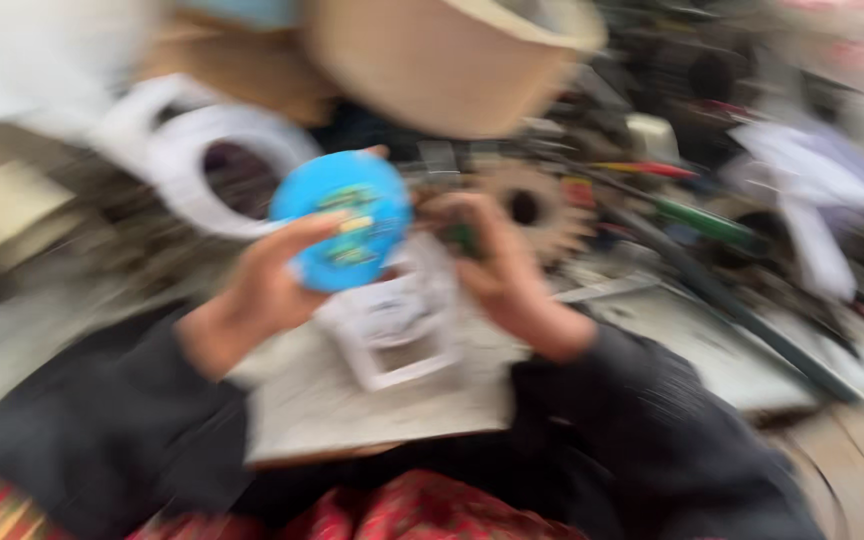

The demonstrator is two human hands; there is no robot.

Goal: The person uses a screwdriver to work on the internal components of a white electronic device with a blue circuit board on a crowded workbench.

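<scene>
Hands up over the lap, whole frame motion-blurred, so detail is thin.

Left hand (257, 290) holds a round blue disc (344, 220), lid or shallow tin by the look, w/ a greenish-yellow label on its face. Thumb lies across the front, fingers wrap behind; grip is clamped on the rim and face. The disc sits at chest height, above a white rectangular frame part (392, 330) resting on the pale work board (352, 410).

Right hand (497, 260) is just beside the disc, fingers curled together round something small and dark green (464, 238); too blurred to tell what it is, or whether it touches the disc.

Handling, as a judgement: disc looks light, stiff, prob. plastic or thin metal. Smooth glossy face, so likely slippery if pinched flat; the edge gives a surer hold, thumb on the face and fingers under the rim, as it is held now. Doesn't look fragile, though a thin lid could dent or flex if squeezed hard.

Around: toothed gear wheel (532, 208) behind the right hand, white ring-shaped housing (207, 165) behind the left, tan bucket-like tub (442, 60) at top, mixed tools and scrap to the right. Black sleeves, red patterned cloth on the lap.
</scene>
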